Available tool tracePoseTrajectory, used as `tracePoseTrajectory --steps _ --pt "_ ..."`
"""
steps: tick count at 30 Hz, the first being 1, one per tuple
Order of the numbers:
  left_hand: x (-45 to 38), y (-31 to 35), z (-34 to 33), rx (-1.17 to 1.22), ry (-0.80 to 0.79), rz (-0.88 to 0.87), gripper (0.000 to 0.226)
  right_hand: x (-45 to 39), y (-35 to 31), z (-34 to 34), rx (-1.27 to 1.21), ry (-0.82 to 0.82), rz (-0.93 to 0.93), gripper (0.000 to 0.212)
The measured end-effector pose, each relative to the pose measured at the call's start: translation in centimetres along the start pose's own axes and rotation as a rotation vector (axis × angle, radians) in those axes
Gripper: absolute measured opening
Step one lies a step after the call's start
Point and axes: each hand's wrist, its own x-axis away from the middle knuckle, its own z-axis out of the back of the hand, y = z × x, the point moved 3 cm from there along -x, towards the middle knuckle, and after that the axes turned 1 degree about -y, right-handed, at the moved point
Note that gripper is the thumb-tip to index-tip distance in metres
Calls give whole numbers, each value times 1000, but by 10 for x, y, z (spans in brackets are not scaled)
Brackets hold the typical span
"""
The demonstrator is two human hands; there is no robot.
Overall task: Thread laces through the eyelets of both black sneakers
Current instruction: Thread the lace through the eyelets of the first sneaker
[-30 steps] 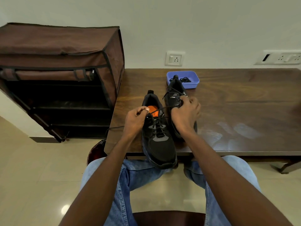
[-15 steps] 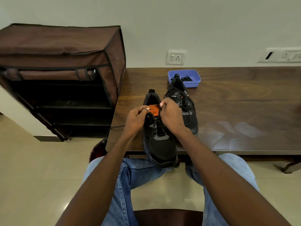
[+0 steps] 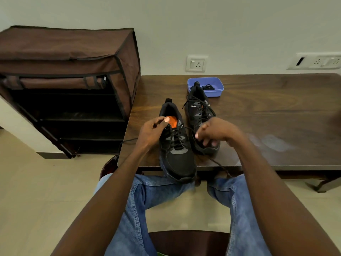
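Observation:
Two black sneakers stand on the wooden table. The near sneaker shows an orange insole, and its toe sticks out over the front edge. My left hand pinches the black lace at the sneaker's upper left side. My right hand, blurred and curled, grips the lace's other end to the right of the tongue; the slack trails off the table edge towards my knee. The far sneaker is laced and stands behind my right hand.
A blue tray with black laces in it sits behind the far sneaker. A brown fabric shoe rack stands left of the table. A lace tail hangs over the table's left edge. My knees are under the front edge.
My right hand went from the far sneaker to the near sneaker's tongue, then drew out to the right with the lace. My left hand stayed at the sneaker's left side.

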Motion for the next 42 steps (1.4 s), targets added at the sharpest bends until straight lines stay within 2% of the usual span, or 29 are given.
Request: tracePoseTrajectory --steps 2,4,8,11,15,18,22,24,27,30,32,33,35,36,38,40,41,42 --pt "-2 2 0 -59 -12 -12 16 -11 -9 -2 -79 336 100 17" --pt "-3 5 -1 -95 -20 -14 13 -17 -21 -13 -166 472 159 17" --pt "-5 9 3 -81 -40 -7 11 -32 -37 -36 -18 430 163 30" --pt "-6 8 8 -55 -58 2 18 -34 -42 -41 41 453 223 20" --pt "-6 3 11 -57 -89 -32 23 -32 -39 -36 -76 501 236 16" --pt "-2 1 9 -32 -75 -56 20 -33 -35 -39 -132 457 251 22" --pt "5 2 10 -24 -56 -113 14 -35 -44 -54 4 366 381 22" --pt "6 3 11 -33 -57 -112 13 -33 -45 -61 9 329 386 20" --pt "5 1 8 -103 -51 -121 15 -27 -40 -64 -23 405 384 8" --pt "7 -1 4 -156 -8 -124 14 -25 -33 -66 -196 489 273 11" --pt "9 0 4 -168 19 -121 9 -27 -25 -68 -492 533 135 14" --pt "9 0 3 -188 18 -127 11 -28 -22 -69 -721 538 79 15" --pt "9 -2 2 -265 -8 -152 25 -27 -17 -74 -1095 519 -1 20" --pt "10 -3 1 -295 -31 -152 37 -26 -15 -74 -1104 531 -14 20" --pt "13 -6 0 -301 -78 -127 62 -21 -14 -67 -717 644 28 15" --pt "15 -8 1 -305 -103 -115 77 -12 -18 -60 -265 828 173 18" --pt "15 -9 2 -310 -110 -109 80 -10 -21 -58 -126 888 277 23" --pt "15 -10 3 -309 -120 -106 81 -12 -24 -58 -51 880 356 26"
